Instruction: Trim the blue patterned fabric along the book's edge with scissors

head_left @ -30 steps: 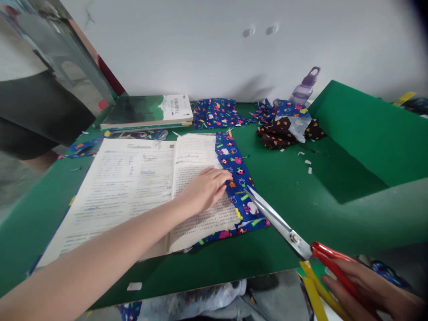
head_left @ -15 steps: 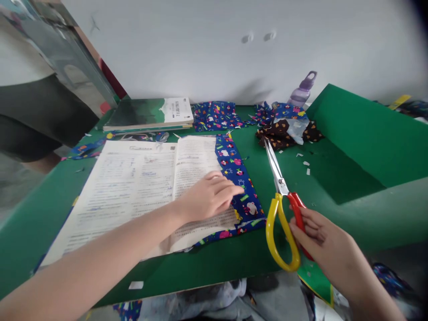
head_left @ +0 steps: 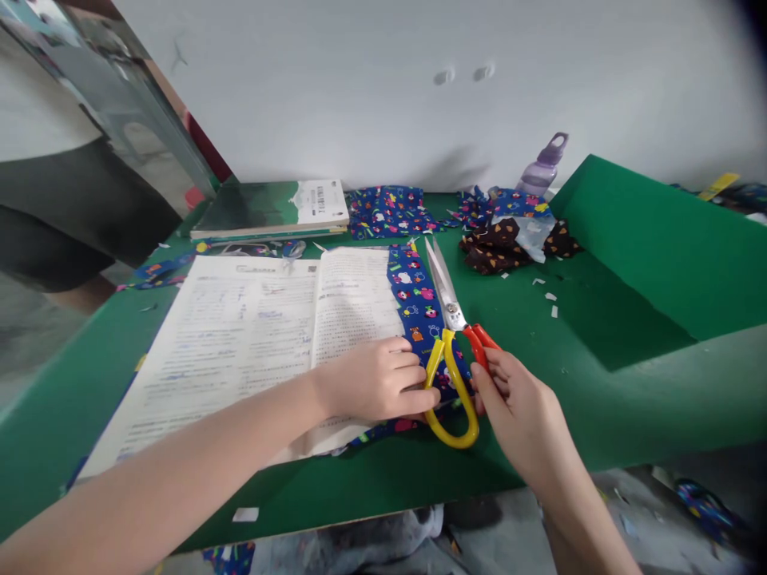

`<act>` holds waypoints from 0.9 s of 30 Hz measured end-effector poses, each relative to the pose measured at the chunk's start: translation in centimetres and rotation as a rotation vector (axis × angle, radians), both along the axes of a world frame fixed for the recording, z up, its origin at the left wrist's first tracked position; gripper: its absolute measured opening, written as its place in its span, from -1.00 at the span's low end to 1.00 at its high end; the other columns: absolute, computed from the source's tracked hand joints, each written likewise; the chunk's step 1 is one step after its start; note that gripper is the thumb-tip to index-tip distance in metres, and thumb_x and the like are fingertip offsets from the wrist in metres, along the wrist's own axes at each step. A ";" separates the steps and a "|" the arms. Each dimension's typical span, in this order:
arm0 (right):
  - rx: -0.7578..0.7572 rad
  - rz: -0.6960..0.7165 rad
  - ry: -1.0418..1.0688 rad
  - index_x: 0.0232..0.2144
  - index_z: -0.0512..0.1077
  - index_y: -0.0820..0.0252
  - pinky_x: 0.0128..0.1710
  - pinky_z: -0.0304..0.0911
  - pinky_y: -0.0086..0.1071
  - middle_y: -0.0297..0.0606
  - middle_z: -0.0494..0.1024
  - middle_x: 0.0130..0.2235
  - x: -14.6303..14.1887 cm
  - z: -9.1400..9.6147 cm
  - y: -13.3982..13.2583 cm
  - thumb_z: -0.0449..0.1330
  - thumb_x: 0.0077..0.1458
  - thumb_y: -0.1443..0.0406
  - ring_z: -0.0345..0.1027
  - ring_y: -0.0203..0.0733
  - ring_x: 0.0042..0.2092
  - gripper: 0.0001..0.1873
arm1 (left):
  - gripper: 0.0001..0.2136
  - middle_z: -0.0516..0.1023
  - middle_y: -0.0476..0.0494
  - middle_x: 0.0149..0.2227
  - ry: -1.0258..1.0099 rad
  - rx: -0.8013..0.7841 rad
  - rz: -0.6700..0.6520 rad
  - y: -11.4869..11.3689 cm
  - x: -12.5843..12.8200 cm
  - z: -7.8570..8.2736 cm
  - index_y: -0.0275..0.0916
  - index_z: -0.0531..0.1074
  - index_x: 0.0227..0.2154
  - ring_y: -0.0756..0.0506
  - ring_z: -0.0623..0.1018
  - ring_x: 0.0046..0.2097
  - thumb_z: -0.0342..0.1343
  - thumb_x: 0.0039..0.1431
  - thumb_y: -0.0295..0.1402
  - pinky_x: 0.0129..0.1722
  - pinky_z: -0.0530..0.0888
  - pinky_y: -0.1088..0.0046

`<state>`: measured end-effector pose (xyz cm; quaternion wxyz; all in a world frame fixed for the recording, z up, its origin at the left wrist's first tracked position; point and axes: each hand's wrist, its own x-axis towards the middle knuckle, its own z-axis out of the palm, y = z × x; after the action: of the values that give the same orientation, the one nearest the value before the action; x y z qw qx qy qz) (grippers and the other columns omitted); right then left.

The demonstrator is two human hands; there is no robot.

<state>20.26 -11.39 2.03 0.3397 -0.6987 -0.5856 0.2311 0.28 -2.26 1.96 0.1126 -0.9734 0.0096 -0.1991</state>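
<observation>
An open book (head_left: 252,327) lies on a blue patterned cloth (head_left: 419,299) on the green table (head_left: 539,375). My left hand (head_left: 377,383) rests on the book's lower right corner with its fingers curled at the cloth's edge. My right hand (head_left: 518,403) grips the red and yellow handles of the scissors (head_left: 452,335). The blades lie over the cloth strip and point away from me.
A closed book (head_left: 269,209) lies at the back, with more blue cloth (head_left: 383,209) and dark brown cloth scraps (head_left: 497,243) beside it. A purple bottle (head_left: 542,168) stands by the wall. A raised green board (head_left: 659,231) slopes at the right. A person stands at far left.
My right hand swung the scissors from the table's right edge onto the cloth strip beside the book. My left hand slid down toward the book's lower right corner and curled.
</observation>
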 end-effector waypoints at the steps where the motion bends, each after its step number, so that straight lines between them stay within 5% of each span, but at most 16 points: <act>1: 0.020 -0.004 -0.074 -0.18 0.35 0.18 -0.48 0.32 -0.35 -0.22 0.52 -0.40 -0.1 0.2 0.1 -0.02 0.13 0.15 0.41 -0.19 -0.44 -0.69 | -0.84 0.42 -0.03 -0.50 -0.002 0.008 -0.001 -0.1 0.1 0.0 -0.20 0.39 -0.27 0.00 0.38 -0.44 -0.10 0.27 -0.45 -0.34 0.38 0.39; 6: 0.056 -0.016 -0.297 -0.28 0.40 0.17 -0.46 0.29 -0.37 -0.24 0.53 -0.44 -0.4 0.9 0.4 -0.04 0.12 0.20 0.42 -0.19 -0.44 -0.73 | -0.85 0.36 -0.01 -0.56 -0.020 0.009 -0.007 -0.3 0.3 0.1 -0.22 0.39 -0.35 0.00 0.35 -0.49 -0.08 0.26 -0.43 -0.39 0.36 0.41; 18: 0.085 -0.116 -0.387 -0.37 0.43 0.15 -0.51 0.22 -0.40 -0.27 0.54 -0.47 2.4 0.9 1.2 0.04 0.04 0.15 0.41 -0.21 -0.46 -0.75 | -0.89 0.42 -0.03 -0.47 -0.051 -0.050 0.015 0.1 -0.1 0.1 -0.17 0.36 -0.28 -0.01 0.38 -0.41 -0.07 0.26 -0.43 -0.26 0.39 0.40; 24: -0.002 -0.072 -0.444 -0.34 0.39 0.14 -0.54 0.18 -0.37 -0.30 0.48 -0.47 0.8 1.7 1.1 0.04 0.02 -0.04 0.34 -0.22 -0.50 -0.60 | -0.91 0.43 -0.04 -0.47 -0.103 -0.073 0.012 -0.1 -0.2 0.1 -0.18 0.38 -0.28 -0.04 0.43 -0.32 -0.01 0.23 -0.43 -0.30 0.40 0.43; 27: 0.006 -0.028 -0.493 -0.16 0.34 0.17 -0.47 0.23 -0.31 -0.22 0.47 -0.37 -0.4 1.7 0.9 0.07 -0.07 -0.13 0.38 -0.12 -0.36 -0.41 | -0.92 0.40 -0.03 -0.53 -0.142 -0.036 -0.008 -0.4 -0.2 0.4 -0.22 0.40 -0.30 -0.05 0.43 -0.34 0.01 0.20 -0.45 -0.32 0.42 0.42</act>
<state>19.85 -10.51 3.72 0.1920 -0.7411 -0.6417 0.0470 0.06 -2.69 2.39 0.0947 -0.9587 0.0018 -0.2681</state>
